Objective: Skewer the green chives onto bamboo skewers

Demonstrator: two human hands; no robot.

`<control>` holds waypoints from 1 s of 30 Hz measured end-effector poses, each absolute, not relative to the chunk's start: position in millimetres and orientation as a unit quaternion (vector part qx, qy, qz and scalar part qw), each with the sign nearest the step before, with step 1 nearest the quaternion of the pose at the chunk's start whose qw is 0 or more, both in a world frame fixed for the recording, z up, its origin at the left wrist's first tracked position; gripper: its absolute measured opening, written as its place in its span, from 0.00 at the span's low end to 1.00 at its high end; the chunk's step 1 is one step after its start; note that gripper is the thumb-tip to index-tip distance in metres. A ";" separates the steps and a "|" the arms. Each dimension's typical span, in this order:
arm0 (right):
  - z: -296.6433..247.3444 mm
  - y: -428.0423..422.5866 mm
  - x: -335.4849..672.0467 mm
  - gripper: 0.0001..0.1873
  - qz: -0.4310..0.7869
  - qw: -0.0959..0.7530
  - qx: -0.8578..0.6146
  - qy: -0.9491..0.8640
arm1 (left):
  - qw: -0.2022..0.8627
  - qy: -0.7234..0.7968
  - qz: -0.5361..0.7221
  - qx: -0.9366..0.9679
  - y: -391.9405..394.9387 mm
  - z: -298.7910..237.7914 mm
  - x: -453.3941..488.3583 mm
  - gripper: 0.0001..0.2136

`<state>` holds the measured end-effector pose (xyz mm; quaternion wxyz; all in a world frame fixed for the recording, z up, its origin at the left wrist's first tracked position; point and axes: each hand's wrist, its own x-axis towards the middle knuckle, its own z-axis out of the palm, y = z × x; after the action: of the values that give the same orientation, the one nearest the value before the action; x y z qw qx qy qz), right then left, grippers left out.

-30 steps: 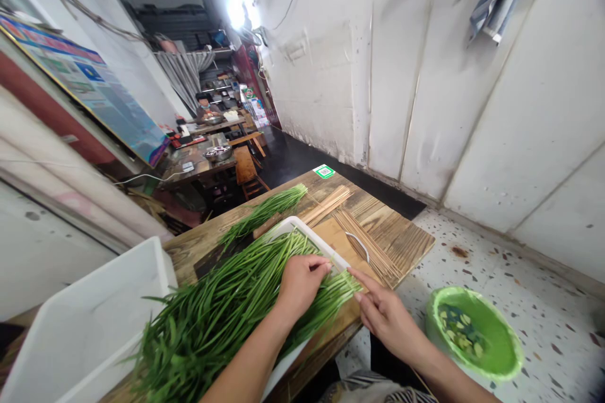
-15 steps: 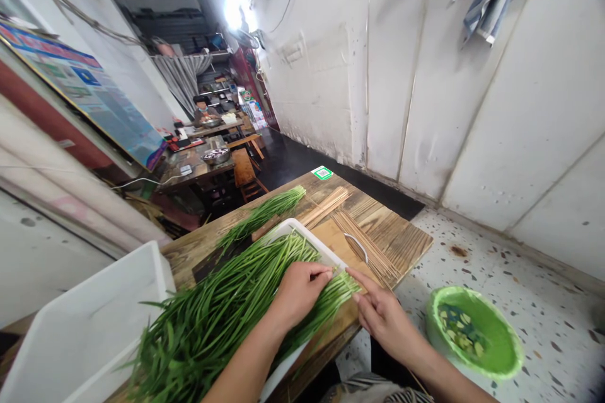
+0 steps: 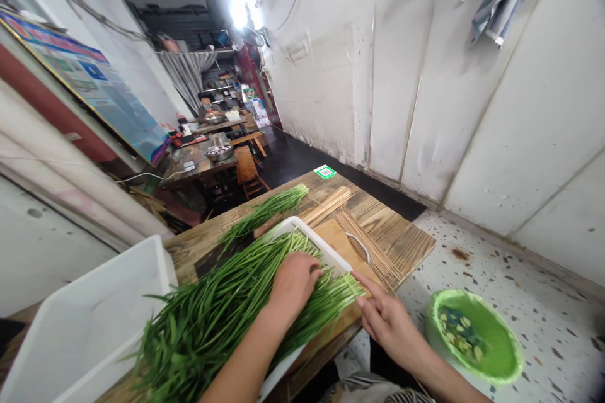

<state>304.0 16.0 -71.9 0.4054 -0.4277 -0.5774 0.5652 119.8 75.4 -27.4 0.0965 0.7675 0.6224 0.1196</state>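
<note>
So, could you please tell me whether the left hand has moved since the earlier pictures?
Yes: the left hand has shifted leftward in view, away from the white tray's rim.

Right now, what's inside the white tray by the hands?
Long green stalks fill the white tray, spilling past its rim. They and the left hand cover most of its bottom; I can't see underneath.

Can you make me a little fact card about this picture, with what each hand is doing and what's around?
Left hand: on the big pile of chives
Right hand: at the chives' pale ends
Under the pile: white tray
On the table: thin wooden skewers, smaller chive bunch, brown-handled knife
Left side: white bin
Floor: green basin
</note>
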 end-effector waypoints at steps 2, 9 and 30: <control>-72.1 15.9 304.2 0.29 0.565 0.405 -0.427 -0.578 | 0.069 0.624 0.094 0.773 76.1 -30.7 120.5 0.06; -74.2 18.0 304.6 0.29 0.561 0.405 -0.421 -0.586 | 0.019 0.624 0.043 0.780 68.6 -27.9 120.0 0.08; -66.6 21.3 302.7 0.28 0.572 0.402 -0.419 -0.579 | 0.266 0.616 0.328 0.665 67.0 -33.2 132.2 0.11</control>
<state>302.7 21.3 -66.6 0.4017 -0.4191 -0.5794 0.5721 132.2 67.0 -33.2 0.2659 0.6654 0.6159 0.3276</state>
